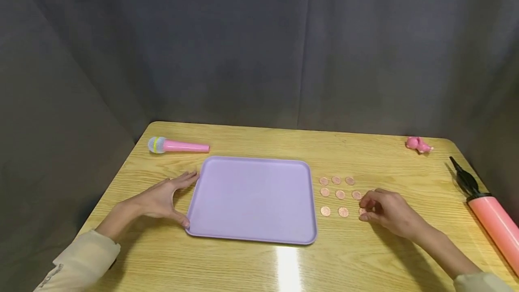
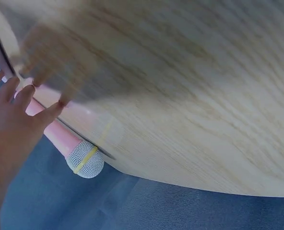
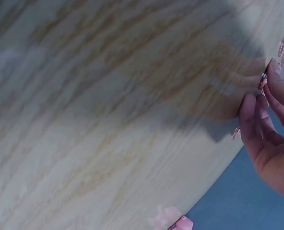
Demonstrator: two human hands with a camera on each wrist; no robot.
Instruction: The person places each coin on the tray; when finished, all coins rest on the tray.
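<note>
Head view: left hand (image 1: 162,199), fingers spread, is bracing the lilac tray (image 1: 253,199) steady; right hand (image 1: 385,213) is pinching a copper coin (image 1: 362,211) off the grid.

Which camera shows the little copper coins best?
The head view shows them best: the coins lie in rows on the table between the purple tray and the right hand, whose fingers pinch the nearest one. The right wrist view shows only a few coins at its edge. The left wrist view shows none.

Coin (image 1: 362,211) half hidden under right hand (image 1: 387,214) fingers.
</note>
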